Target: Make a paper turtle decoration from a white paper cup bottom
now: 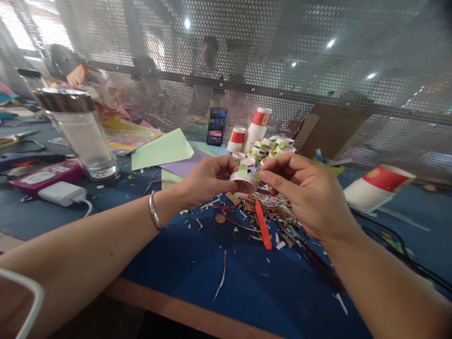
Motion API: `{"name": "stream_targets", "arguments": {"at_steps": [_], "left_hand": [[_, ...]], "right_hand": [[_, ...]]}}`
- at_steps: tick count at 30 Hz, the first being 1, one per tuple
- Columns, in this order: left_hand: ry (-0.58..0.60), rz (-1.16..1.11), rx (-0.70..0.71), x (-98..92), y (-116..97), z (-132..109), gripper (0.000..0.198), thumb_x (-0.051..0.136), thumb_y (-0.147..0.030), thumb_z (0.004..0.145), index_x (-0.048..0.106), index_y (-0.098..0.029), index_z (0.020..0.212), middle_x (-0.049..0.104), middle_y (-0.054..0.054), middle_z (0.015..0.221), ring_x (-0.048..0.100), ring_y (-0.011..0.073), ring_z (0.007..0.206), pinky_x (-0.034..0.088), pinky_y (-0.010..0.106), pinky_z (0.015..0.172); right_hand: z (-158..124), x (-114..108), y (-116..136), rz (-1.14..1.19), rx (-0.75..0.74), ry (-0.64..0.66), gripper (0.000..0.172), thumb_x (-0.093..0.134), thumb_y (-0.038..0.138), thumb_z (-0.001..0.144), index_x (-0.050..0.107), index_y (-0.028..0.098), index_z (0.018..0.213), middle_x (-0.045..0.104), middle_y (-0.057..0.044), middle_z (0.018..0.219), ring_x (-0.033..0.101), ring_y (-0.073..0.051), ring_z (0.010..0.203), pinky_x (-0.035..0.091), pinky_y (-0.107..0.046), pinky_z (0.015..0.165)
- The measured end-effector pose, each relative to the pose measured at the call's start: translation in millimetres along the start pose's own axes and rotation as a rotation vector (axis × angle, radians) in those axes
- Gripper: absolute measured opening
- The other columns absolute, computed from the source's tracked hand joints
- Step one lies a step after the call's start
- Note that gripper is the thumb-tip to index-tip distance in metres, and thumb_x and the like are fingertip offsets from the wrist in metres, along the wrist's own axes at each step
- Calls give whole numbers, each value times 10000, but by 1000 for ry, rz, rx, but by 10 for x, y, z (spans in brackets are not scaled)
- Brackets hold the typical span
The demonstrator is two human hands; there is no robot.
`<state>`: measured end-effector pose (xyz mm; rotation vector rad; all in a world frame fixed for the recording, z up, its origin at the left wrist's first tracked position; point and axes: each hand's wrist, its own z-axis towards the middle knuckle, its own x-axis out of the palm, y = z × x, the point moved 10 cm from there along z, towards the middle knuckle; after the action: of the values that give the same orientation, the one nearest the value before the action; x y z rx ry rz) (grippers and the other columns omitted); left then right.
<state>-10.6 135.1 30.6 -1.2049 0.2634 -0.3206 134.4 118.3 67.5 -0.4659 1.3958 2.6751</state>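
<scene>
Between the thumb and fingers of my left hand (208, 181) is a small white round cup piece (245, 181), held tilted, with a light green paper tab (242, 169) standing on its rim. My right hand (303, 188) is close by on the right, its thumb and forefinger pinched together next to the piece. What those fingertips hold is too small to make out. Behind the hands sits a cluster of similar cup pieces (278, 147) with green bits on them. Below lie paper scraps (247, 205) and an orange pen-like stick (263, 226).
Stacked paper cups (254, 136) and a phone (216, 127) stand at the back before a perforated metal screen (268, 56). More cups (377, 188) lean at right. At left are a glass bottle (84, 141), green paper (162, 151) and a white charger (65, 193). Dark scissors (307, 249) lie nearby.
</scene>
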Motion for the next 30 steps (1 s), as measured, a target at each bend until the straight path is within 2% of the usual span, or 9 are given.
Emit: {"name": "stream_targets", "arguments": {"at_steps": [7,20,30], "left_hand": [[20,-26,-19,19,30,-3,274,774,-155,672,517,-166,766,587,-39,741,609,95,723,487,270,752],[0,-22,-30,11,22,-24,271,769,-146,680,510,-166,758,542,-54,719,568,80,688,454,260,714],[39,-57,-43,30,55,-23,283,796,-187,707,528,-155,793,572,-44,754,589,81,707,453,256,716]], "right_hand": [[-12,39,21,-66,-10,21,114,766,312,845,717,228,905,679,20,846,613,-102,741,486,-247,656],[-18,63,58,-100,-11,31,101,736,296,862,695,217,908,657,5,831,591,-123,729,468,-268,633],[-29,76,36,-83,0,77,140,743,335,865,694,222,931,662,17,836,595,-104,718,474,-240,634]]}}
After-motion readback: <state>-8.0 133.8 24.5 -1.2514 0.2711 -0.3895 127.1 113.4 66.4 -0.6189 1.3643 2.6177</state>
